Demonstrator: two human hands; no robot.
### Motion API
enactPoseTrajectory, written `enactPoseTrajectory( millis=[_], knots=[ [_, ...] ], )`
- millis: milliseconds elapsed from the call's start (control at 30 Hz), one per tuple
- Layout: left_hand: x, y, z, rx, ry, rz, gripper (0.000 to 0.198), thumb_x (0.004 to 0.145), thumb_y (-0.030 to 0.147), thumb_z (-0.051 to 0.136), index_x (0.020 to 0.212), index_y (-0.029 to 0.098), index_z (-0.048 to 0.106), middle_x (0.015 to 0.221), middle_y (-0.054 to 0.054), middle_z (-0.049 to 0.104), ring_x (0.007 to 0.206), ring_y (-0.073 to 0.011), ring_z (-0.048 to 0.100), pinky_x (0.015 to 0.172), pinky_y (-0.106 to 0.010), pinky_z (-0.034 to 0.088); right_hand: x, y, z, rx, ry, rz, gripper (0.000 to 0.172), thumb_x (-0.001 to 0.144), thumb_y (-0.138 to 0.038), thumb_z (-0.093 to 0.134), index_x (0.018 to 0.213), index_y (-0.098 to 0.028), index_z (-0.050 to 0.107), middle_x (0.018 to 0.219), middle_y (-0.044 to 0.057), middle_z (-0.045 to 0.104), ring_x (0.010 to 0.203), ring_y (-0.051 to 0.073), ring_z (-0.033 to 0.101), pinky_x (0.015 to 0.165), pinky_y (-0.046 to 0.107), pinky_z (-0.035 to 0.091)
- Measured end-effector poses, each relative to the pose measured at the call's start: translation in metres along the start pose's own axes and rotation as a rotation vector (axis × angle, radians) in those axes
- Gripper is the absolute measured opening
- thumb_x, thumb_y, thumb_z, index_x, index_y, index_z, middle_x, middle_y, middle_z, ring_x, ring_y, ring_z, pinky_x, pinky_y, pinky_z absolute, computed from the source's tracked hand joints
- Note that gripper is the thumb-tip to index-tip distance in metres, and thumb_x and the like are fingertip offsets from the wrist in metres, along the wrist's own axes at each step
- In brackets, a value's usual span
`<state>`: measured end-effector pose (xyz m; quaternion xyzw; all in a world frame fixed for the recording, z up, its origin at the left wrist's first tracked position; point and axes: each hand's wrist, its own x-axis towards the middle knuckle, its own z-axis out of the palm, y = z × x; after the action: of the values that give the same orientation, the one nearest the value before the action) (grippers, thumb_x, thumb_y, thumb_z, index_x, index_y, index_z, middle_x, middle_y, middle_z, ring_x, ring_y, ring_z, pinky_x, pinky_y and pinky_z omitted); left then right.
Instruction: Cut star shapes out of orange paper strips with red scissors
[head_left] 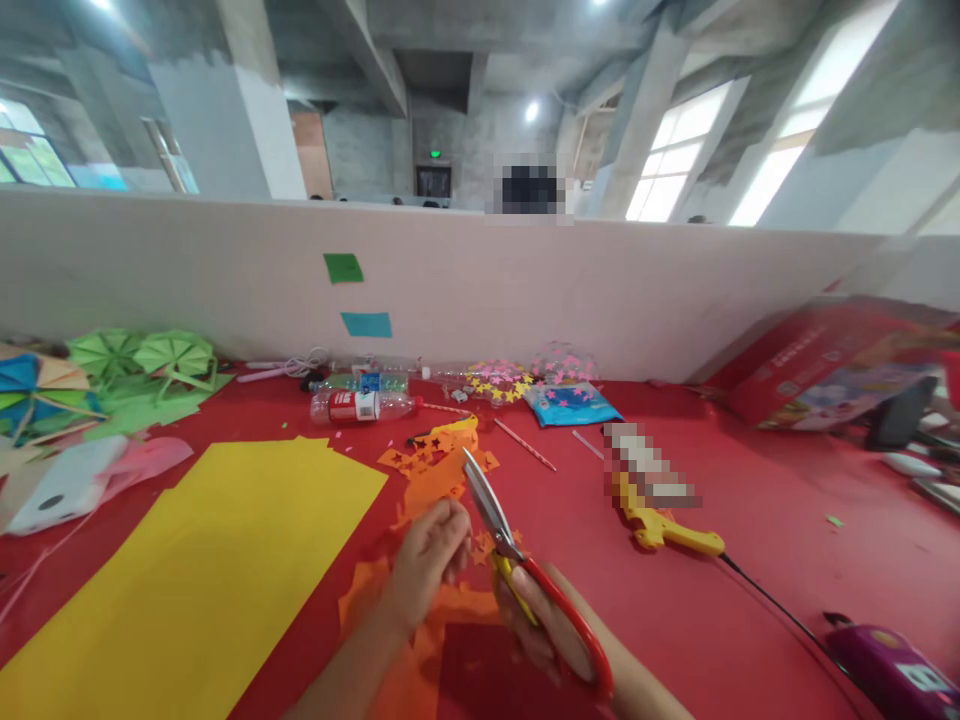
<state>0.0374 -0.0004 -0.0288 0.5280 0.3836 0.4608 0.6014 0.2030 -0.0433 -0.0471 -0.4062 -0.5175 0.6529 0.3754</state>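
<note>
Near the table's middle my right hand (544, 620) grips a pair of scissors (489, 503) by its red and yellow handles, the metal blades pointing up and away from me. Just left of the blades is my left hand (433, 550), its fingers curled together; whatever they may hold is hidden. Orange paper (364, 595) lies beneath and around both hands, some of it in strips. Small orange paper stars (484, 547) are scattered between the hands, and more orange cut-outs lie beyond my left hand.
Yellow sheets (262, 560) lie left. At the back are a plastic bottle (360, 406), a blue packet (574, 404) and a striped straw (525, 444). A yellow glue gun (679, 535) with a black cord lies right, near a purple device (892, 660). A white partition (480, 290) stands behind.
</note>
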Motion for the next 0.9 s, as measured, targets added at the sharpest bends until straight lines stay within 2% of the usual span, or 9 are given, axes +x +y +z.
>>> enactPoseTrajectory(
  millis=[133, 267, 433, 533, 633, 733, 900],
  knots=[
    [0.004, 0.002, -0.005, -0.177, 0.188, 0.066, 0.036, 0.082, 0.053, 0.055, 0.078, 0.017, 0.055, 0.055, 0.005, 0.048, 0.046, -0.0066, 0.04, 0.041, -0.018, 0.028, -0.005, -0.01, 0.001, -0.166, 0.032, 0.014, 0.058, 0.079, -0.076, 0.045, 0.059, -0.022, 0.041, 0.033, -0.012, 0.032, 0.029, 0.005, 0.03, 0.044, 0.023, 0.041],
    [0.008, 0.004, -0.009, -0.239, 0.31, 0.054, 0.039, 0.079, 0.047, 0.061, 0.059, 0.015, 0.054, 0.049, 0.004, 0.047, 0.043, -0.0052, 0.038, 0.041, -0.019, 0.026, -0.006, -0.016, 0.001, -0.28, -0.002, 0.041, 0.058, 0.075, -0.077, 0.05, 0.059, -0.022, 0.039, 0.037, -0.011, 0.037, 0.03, 0.005, 0.031, 0.038, 0.021, 0.03],
    [0.011, 0.003, -0.013, -0.187, 0.342, 0.04, 0.037, 0.075, 0.044, 0.064, 0.055, 0.015, 0.055, 0.048, 0.003, 0.048, 0.042, -0.0058, 0.038, 0.041, -0.02, 0.028, -0.01, -0.023, 0.0, -0.241, -0.024, 0.12, 0.045, 0.082, -0.06, 0.06, 0.065, -0.021, 0.044, 0.041, -0.01, 0.038, 0.033, 0.005, 0.03, 0.036, 0.02, 0.021],
    [0.011, 0.002, -0.016, -0.125, 0.36, 0.052, 0.038, 0.077, 0.043, 0.062, 0.053, 0.016, 0.052, 0.048, 0.004, 0.047, 0.043, -0.0065, 0.039, 0.043, -0.02, 0.03, -0.01, -0.026, 0.0, -0.239, -0.039, 0.135, 0.042, 0.084, -0.054, 0.062, 0.065, -0.02, 0.046, 0.042, -0.01, 0.039, 0.033, 0.006, 0.032, 0.038, 0.02, 0.026],
    [0.01, 0.004, -0.018, -0.04, 0.365, 0.09, 0.038, 0.079, 0.041, 0.059, 0.052, 0.017, 0.049, 0.048, 0.004, 0.045, 0.043, -0.0069, 0.039, 0.045, -0.021, 0.032, -0.009, -0.025, 0.0, -0.269, -0.013, 0.147, 0.042, 0.083, -0.054, 0.063, 0.065, -0.021, 0.045, 0.042, -0.01, 0.039, 0.034, 0.006, 0.033, 0.042, 0.021, 0.032],
    [0.008, 0.007, -0.018, 0.029, 0.354, 0.114, 0.039, 0.082, 0.04, 0.056, 0.051, 0.018, 0.048, 0.047, 0.004, 0.043, 0.044, -0.0077, 0.04, 0.048, -0.021, 0.035, -0.008, -0.024, 0.001, -0.299, -0.002, 0.16, 0.043, 0.084, -0.056, 0.06, 0.065, -0.021, 0.044, 0.041, -0.011, 0.038, 0.033, 0.006, 0.033, 0.042, 0.022, 0.03],
    [0.008, 0.009, -0.018, 0.044, 0.367, 0.108, 0.037, 0.081, 0.04, 0.056, 0.052, 0.018, 0.048, 0.048, 0.004, 0.044, 0.044, -0.008, 0.04, 0.048, -0.022, 0.034, -0.009, -0.024, -0.001, -0.319, -0.051, 0.113, 0.047, 0.083, -0.064, 0.056, 0.067, -0.021, 0.045, 0.043, -0.01, 0.038, 0.034, 0.006, 0.032, 0.044, 0.023, 0.032]
  ],
)
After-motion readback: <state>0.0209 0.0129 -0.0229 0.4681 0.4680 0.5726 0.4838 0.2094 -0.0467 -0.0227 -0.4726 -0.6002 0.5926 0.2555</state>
